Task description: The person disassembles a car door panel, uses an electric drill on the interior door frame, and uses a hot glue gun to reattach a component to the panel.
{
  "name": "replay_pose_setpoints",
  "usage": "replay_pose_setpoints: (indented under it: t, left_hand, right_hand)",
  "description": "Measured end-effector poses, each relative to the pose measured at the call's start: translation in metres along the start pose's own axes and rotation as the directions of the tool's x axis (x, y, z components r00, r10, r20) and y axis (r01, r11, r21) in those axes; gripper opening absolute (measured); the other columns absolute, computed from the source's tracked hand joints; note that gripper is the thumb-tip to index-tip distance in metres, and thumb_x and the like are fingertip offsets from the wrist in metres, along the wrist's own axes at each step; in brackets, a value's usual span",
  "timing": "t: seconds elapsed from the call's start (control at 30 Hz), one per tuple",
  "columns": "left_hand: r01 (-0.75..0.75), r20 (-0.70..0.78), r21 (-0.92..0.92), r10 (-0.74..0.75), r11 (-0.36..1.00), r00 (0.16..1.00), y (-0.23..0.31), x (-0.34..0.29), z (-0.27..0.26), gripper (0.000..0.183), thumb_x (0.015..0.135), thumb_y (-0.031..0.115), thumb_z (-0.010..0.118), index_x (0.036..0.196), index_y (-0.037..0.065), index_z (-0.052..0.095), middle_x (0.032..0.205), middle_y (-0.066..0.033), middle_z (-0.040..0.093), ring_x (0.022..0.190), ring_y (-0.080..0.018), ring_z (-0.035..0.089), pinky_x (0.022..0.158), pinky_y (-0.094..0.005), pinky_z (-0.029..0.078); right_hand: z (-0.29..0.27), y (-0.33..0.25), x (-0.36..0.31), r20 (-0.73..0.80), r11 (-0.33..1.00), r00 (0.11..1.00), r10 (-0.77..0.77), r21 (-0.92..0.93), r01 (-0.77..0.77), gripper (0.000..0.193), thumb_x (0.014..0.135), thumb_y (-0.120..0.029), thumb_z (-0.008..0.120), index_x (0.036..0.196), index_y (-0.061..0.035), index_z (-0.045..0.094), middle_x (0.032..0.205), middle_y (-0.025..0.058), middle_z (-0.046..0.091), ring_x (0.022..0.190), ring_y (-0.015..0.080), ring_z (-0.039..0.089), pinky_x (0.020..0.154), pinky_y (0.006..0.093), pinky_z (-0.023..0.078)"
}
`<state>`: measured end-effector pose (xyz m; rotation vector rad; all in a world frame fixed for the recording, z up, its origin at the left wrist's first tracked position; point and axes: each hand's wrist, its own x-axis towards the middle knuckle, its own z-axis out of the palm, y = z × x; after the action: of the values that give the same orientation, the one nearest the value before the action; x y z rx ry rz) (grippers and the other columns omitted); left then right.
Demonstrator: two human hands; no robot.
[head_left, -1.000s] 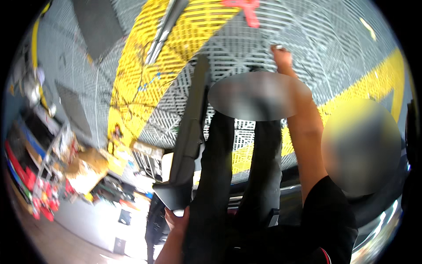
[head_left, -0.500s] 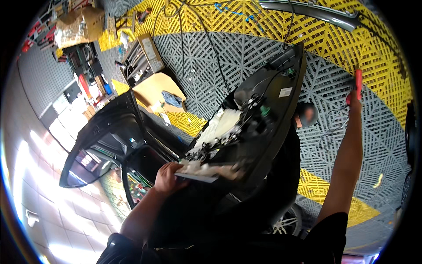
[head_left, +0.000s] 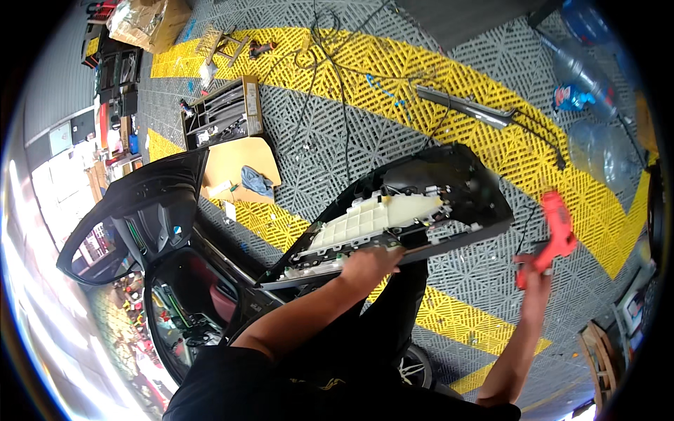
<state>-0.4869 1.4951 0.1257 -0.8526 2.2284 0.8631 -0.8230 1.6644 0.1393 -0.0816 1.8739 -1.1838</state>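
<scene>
A black car door panel point(head_left: 460, 235) lies in front of me with its inner side up, showing a cream ribbed plastic piece point(head_left: 379, 214), clips and wiring. On its near edge my left hand point(head_left: 372, 266) has its fingers curled over the rim, gripping it. Off to the right, apart from the panel, my right hand point(head_left: 537, 279) is wrapped round the grip of a red pistol-shaped tool point(head_left: 558, 224). A dark cord hangs beside that tool; its exact kind I cannot make out.
An open black car door point(head_left: 151, 210) stands at left. Cardboard point(head_left: 235, 165) with a blue cloth point(head_left: 256, 180) lies beyond it, near a box of dark parts point(head_left: 223, 112). A long dark trim strip point(head_left: 467, 107) and large clear bottles point(head_left: 600, 151) are at far right.
My left hand has shifted rightward along the panel's edge, and the panel now appears flatter. The red tool in my right hand has come nearer and turned side-on.
</scene>
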Motion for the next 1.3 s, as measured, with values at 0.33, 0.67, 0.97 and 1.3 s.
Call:
replay_pose_setpoints:
  t: [0.33,0.67,0.97,1.3]
  left_hand:
    - [-0.357,-0.306,-0.050,0.326,0.933,0.895,-0.047,0.012,-0.118,0.033,0.077,0.030,0.080,0.100,0.012,0.065,0.079,-0.0038,0.064,0.087,-0.0268,0.068,0.079,-0.0414,0.054]
    - [-0.631,-0.507,-0.031,0.532,0.775,0.679,-0.255,0.141,-0.277,0.015,0.069,0.025,0.073,0.077,0.014,0.066,0.087,0.0014,0.069,0.098,-0.0205,0.065,0.104,-0.0398,0.048]
    - [0.030,-0.244,-0.926,-0.659,0.376,0.712,-0.758,0.372,-0.334,0.029,0.092,0.029,0.070,0.111,0.007,0.070,0.102,-0.0132,0.073,0.090,-0.0256,0.070,0.082,-0.0413,0.056]
    - [-0.192,0.284,-0.858,-0.752,-0.476,0.594,-1.181,0.648,-0.237,0.054,0.086,0.049,0.082,0.116,0.010,0.061,0.100,-0.0102,0.070,0.082,-0.0257,0.069,0.074,-0.0406,0.060]
  right_hand:
    - [0.225,-0.066,-0.028,0.106,0.668,0.978,-0.179,-0.717,0.200,0.049,0.087,-0.036,0.072,0.117,0.0001,0.058,0.072,0.0169,0.070,0.073,0.0423,0.070,0.066,0.0512,0.054]
    - [0.479,-0.140,0.028,-0.329,0.609,0.838,-0.434,-0.793,0.004,0.056,0.093,-0.032,0.071,0.129,0.0071,0.053,0.091,0.0247,0.071,0.080,0.0406,0.071,0.068,0.0467,0.053]
    - [0.605,-0.187,0.137,-0.660,0.886,0.643,-0.388,-0.460,0.062,0.029,0.097,-0.032,0.062,0.099,-0.0031,0.058,0.084,0.0038,0.058,0.071,0.0142,0.051,0.062,0.0306,0.041]
    - [0.729,-0.225,0.189,-0.766,0.836,0.506,-0.396,-0.529,-0.145,0.036,0.095,-0.046,0.059,0.093,-0.0101,0.056,0.094,0.0028,0.050,0.086,0.0175,0.053,0.080,0.0349,0.045]
